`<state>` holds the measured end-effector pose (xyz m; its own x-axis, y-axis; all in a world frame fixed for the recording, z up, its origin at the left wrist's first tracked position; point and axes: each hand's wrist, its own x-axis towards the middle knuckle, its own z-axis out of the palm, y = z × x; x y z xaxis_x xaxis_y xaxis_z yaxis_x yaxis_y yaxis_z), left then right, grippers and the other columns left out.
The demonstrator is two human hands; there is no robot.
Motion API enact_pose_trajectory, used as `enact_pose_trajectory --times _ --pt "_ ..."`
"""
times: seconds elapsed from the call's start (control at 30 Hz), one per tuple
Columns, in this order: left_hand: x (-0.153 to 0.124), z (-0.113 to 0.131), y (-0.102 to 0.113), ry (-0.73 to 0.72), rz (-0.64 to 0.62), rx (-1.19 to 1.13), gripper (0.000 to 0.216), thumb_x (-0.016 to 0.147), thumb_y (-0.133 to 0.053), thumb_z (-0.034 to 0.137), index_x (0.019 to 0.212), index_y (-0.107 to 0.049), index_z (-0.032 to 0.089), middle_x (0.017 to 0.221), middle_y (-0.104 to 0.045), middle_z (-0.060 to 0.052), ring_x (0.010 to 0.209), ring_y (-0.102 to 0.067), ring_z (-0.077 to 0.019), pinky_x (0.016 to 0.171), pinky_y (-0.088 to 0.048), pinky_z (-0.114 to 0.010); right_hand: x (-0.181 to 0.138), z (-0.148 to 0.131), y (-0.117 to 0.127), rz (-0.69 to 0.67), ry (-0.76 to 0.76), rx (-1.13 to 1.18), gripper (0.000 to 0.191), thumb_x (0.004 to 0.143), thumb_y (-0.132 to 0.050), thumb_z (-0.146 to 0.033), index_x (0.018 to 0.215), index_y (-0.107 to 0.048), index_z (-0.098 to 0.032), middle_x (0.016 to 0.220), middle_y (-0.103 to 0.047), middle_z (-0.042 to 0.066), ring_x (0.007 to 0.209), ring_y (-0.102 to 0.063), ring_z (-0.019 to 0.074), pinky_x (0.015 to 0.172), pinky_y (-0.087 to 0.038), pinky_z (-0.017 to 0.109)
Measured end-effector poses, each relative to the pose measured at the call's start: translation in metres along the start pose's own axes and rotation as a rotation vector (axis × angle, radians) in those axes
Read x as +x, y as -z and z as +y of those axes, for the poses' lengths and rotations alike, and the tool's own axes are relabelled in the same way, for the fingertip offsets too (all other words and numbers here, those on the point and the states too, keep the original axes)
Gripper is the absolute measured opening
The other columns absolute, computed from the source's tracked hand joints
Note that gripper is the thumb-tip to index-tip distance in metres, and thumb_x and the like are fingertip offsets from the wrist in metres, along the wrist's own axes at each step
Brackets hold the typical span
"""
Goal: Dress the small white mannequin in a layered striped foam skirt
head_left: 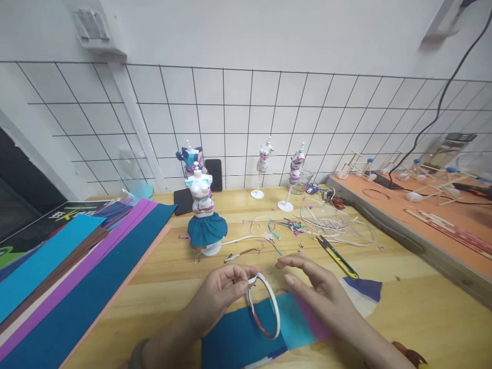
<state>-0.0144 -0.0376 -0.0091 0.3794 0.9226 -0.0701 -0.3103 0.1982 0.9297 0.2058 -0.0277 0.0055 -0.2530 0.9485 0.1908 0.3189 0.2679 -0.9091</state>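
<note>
My left grip (223,288) is pinching the ring's (277,311) upper rim, probably keeping it clear of the sheet (234,333) below; my right grip (321,284) is hovering beside it, parted, empty.

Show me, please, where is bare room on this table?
The wooden table is bare between the coloured strips and left hand, nearly bare between the navy-cream scrap and orange surface. Crowded: around the thread snips and trimmings.

Black grid (252,107) against white wall (269,33)
</note>
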Motion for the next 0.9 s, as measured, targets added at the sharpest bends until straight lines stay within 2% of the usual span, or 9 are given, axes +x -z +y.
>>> enact_pose_trajectory --times 0.07,0.17,0.3,0.43,0.5,0.6,0.73,0.9 --pt "-0.001 -0.001 -0.001 -0.028 -0.018 0.074 0.020 0.076 -0.064 0.031 0.070 -0.055 0.015 0.113 -0.060 -0.014 0.112 -0.051 -0.0275 0.098 -0.034 -0.043 -0.003 -0.009 -0.005 -0.080 0.040 -0.074 0.020 0.081 -0.057 -0.038 0.095 -0.064 -0.024 0.099 -0.064 0.006 0.097 -0.057 0.0218 0.084 -0.046 0.036" --pt "-0.002 -0.002 -0.003 -0.046 -0.044 0.133 0.020 0.077 -0.062 0.033 0.073 -0.056 0.015 0.113 -0.060 -0.013 0.112 -0.051 -0.0267 0.098 -0.035 -0.041 -0.006 -0.015 -0.011 -0.152 0.019 -0.074 0.020 0.080 -0.058 -0.036 0.095 -0.063 -0.023 0.089 -0.066 0.004 0.086 -0.061 0.0193 0.077 -0.048 0.033" --pt "-0.002 -0.004 -0.004 -0.053 -0.042 0.164 0.022 0.076 -0.062 0.036 0.072 -0.055 0.016 0.113 -0.061 -0.013 0.111 -0.051 -0.0260 0.095 -0.037 -0.039 -0.007 -0.014 -0.017 -0.140 -0.019 -0.054 0.017 0.076 -0.063 -0.031 0.090 -0.065 -0.021 0.085 -0.068 0.004 0.080 -0.061 0.0182 0.074 -0.048 0.029" --pt "-0.002 -0.004 -0.005 -0.057 -0.030 0.179 0.021 0.075 -0.063 0.036 0.072 -0.055 0.016 0.113 -0.060 -0.014 0.112 -0.051 -0.0264 0.095 -0.037 -0.039 -0.007 -0.012 -0.022 -0.103 -0.095 -0.028 0.015 0.078 -0.060 -0.032 0.078 -0.067 -0.019 0.078 -0.068 0.004 0.076 -0.060 0.0173 0.069 -0.045 0.027" --pt "-0.003 -0.003 -0.006 -0.060 -0.028 0.192 0.021 0.075 -0.062 0.035 0.072 -0.056 0.016 0.113 -0.060 -0.015 0.113 -0.050 -0.0263 0.095 -0.036 -0.039 -0.005 -0.010 -0.024 -0.104 -0.143 0.035 0.019 0.078 -0.060 -0.035 0.073 -0.066 -0.018 0.072 -0.066 0.003 0.070 -0.059 0.0158 0.064 -0.043 0.025" --pt "-0.005 0.002 -0.010 -0.062 -0.023 0.208 0.021 0.075 -0.063 0.035 0.069 -0.055 0.016 0.111 -0.061 -0.016 0.111 -0.051 -0.0259 0.094 -0.037 -0.038 -0.001 -0.005 -0.024 -0.163 -0.239 0.249 0.027 0.075 -0.063 -0.041 0.065 -0.061 -0.016 0.060 -0.062 0.001 0.058 -0.054 0.0125 0.056 -0.039 0.023" --pt "-0.005 0.006 -0.011 -0.057 -0.020 0.200 0.022 0.074 -0.064 0.035 0.068 -0.054 0.016 0.110 -0.061 -0.016 0.109 -0.052 -0.0260 0.092 -0.038 -0.038 0.004 0.000 -0.021 -0.262 -0.344 0.492 0.034 0.071 -0.065 -0.047 0.063 -0.057 -0.015 0.059 -0.060 0.000 0.055 -0.050 0.0102 0.057 -0.037 0.022" --pt "-0.005 0.005 -0.007 -0.087 -0.014 0.187 0.020 0.075 -0.063 0.034 0.069 -0.056 0.016 0.110 -0.061 -0.015 0.109 -0.052 -0.0265 0.092 -0.039 -0.038 0.010 0.006 -0.016 -0.235 -0.377 0.455 0.037 0.076 -0.060 -0.049 0.063 -0.057 -0.014 0.061 -0.058 0.000 0.056 -0.047 0.0096 0.058 -0.036 0.022"
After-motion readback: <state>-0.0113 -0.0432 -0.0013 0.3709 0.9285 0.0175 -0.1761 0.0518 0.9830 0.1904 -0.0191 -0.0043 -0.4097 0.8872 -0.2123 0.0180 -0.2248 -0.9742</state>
